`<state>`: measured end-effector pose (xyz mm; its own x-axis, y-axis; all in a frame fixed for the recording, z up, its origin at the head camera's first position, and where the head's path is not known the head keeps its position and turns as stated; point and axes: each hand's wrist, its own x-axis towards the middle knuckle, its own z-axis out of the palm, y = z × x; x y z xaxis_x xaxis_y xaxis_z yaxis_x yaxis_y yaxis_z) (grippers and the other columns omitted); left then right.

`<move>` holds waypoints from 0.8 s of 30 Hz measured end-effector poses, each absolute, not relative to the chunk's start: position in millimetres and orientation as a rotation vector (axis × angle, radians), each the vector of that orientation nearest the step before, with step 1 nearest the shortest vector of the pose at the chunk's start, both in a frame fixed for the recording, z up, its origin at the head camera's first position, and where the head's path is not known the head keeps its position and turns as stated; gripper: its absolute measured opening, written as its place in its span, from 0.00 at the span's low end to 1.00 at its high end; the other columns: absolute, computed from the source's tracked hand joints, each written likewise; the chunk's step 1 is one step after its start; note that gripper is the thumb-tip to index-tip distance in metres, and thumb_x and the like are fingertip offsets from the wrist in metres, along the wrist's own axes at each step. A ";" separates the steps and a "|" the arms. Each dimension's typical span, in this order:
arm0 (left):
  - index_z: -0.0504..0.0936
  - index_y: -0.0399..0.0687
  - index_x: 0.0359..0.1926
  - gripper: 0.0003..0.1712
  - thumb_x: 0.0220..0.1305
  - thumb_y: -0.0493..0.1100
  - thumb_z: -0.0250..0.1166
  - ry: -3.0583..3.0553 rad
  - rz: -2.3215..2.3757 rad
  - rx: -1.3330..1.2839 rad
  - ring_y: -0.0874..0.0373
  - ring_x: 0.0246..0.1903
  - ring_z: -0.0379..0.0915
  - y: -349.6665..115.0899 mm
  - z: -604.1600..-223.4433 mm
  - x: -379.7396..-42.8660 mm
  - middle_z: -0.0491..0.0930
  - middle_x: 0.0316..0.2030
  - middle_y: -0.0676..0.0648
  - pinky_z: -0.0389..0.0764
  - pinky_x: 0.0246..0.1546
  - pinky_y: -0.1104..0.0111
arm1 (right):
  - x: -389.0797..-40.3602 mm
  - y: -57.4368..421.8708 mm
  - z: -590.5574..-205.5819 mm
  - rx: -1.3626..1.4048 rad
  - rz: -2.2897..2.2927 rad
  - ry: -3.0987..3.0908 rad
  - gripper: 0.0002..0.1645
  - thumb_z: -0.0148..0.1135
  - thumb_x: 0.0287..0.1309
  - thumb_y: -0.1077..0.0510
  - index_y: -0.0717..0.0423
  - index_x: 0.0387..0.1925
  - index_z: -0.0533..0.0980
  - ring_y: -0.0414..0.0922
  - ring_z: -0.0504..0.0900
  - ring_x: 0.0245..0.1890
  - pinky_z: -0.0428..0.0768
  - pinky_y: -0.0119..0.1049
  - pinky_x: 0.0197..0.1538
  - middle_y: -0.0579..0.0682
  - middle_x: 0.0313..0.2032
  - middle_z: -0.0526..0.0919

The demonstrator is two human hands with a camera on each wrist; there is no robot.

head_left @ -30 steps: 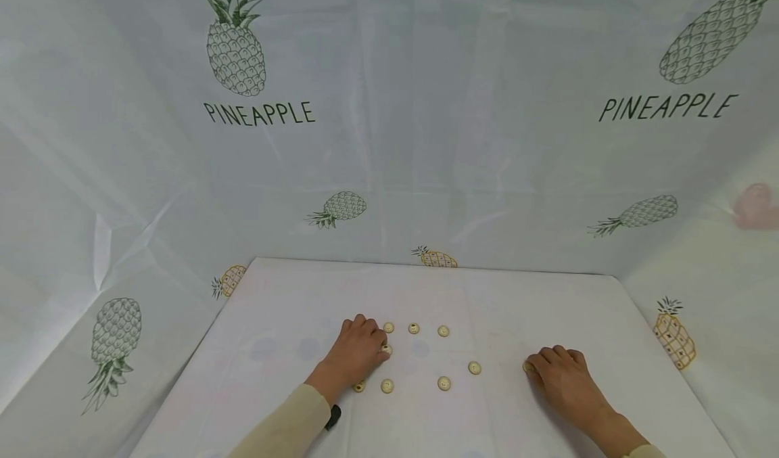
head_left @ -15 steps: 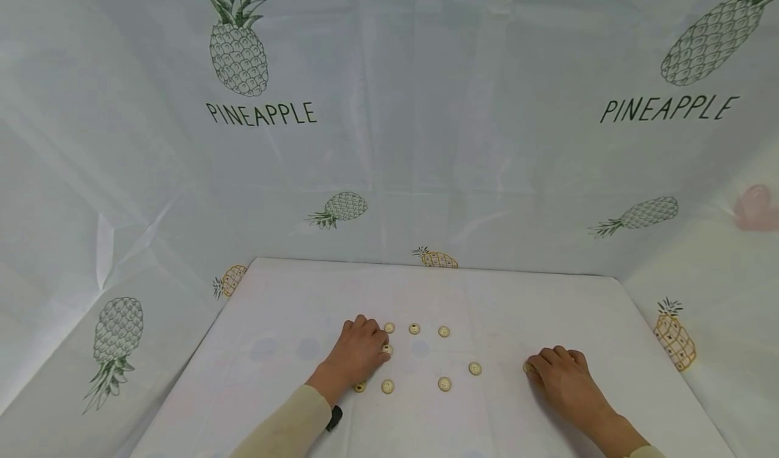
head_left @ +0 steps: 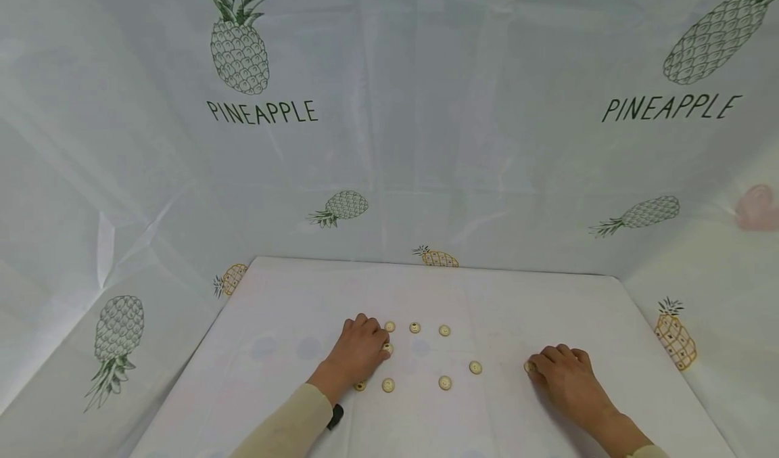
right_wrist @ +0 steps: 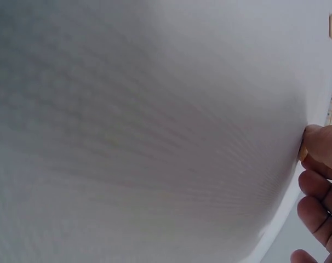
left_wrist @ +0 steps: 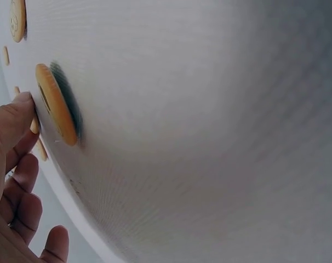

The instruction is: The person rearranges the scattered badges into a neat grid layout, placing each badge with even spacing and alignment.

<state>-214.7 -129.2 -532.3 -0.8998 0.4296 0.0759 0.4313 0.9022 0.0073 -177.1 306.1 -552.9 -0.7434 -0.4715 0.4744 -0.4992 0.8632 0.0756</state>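
Note:
In the head view my left hand [head_left: 358, 351] is at the left of a group of small round tan discs, with thumb and fingertips pinching one dark-marked disc [head_left: 387, 349] at its edge. Seen from the left wrist, the thumb [left_wrist: 15, 118] presses on that disc, which is partly hidden. Closer to that camera lies another disc [left_wrist: 57, 104], tilted in view by the angle. Farther right, my right hand [head_left: 566, 382] pinches a single disc [head_left: 529, 367] against the table. Only a sliver of this disc [right_wrist: 303, 150] shows beside the thumb in the right wrist view.
Beyond the left hand stand three discs in a row, among them a dark-centred disc [head_left: 415, 327]. Other discs lie nearer, such as one disc [head_left: 445, 382] and another disc [head_left: 475, 367]. The white table [head_left: 304, 285] meets a pineapple-print cloth [head_left: 426, 140] at its back edge.

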 end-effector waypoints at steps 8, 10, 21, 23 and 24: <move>0.86 0.59 0.49 0.14 0.73 0.59 0.67 -2.991 -0.009 -0.685 0.55 0.51 0.68 -129.3 -534.2 -217.1 0.80 0.48 0.54 0.71 0.52 0.56 | -178.5 305.4 -551.7 0.710 0.083 -2.534 0.18 0.85 0.42 0.56 0.43 0.33 0.82 0.43 0.77 0.34 0.76 0.55 0.43 0.38 0.32 0.81; 0.86 0.59 0.50 0.14 0.74 0.59 0.66 -2.992 -0.004 -0.686 0.55 0.51 0.68 -129.4 -534.6 -217.4 0.80 0.48 0.54 0.71 0.53 0.56 | -178.5 305.3 -551.8 0.700 0.085 -2.544 0.18 0.85 0.43 0.55 0.42 0.33 0.82 0.42 0.77 0.34 0.76 0.55 0.43 0.38 0.32 0.81; 0.86 0.58 0.51 0.15 0.74 0.58 0.65 -2.992 0.000 -0.679 0.55 0.51 0.68 -128.7 -533.6 -216.1 0.80 0.49 0.53 0.71 0.52 0.56 | -178.6 304.2 -552.1 0.700 0.066 -2.553 0.17 0.85 0.43 0.55 0.43 0.33 0.82 0.43 0.77 0.34 0.76 0.56 0.43 0.38 0.32 0.80; 0.87 0.58 0.52 0.15 0.74 0.58 0.66 -2.994 -0.002 -0.677 0.55 0.51 0.68 -128.7 -533.4 -215.8 0.80 0.49 0.53 0.71 0.53 0.56 | -178.4 303.9 -552.2 0.693 0.063 -2.560 0.16 0.85 0.44 0.55 0.43 0.33 0.83 0.43 0.77 0.34 0.77 0.56 0.43 0.38 0.31 0.81; 0.86 0.58 0.52 0.15 0.74 0.58 0.66 -2.995 -0.003 -0.676 0.55 0.51 0.68 -128.7 -533.3 -215.6 0.80 0.49 0.53 0.70 0.53 0.56 | -178.2 303.7 -552.2 0.690 0.063 -2.562 0.16 0.84 0.45 0.55 0.43 0.33 0.83 0.43 0.77 0.34 0.77 0.56 0.43 0.39 0.31 0.81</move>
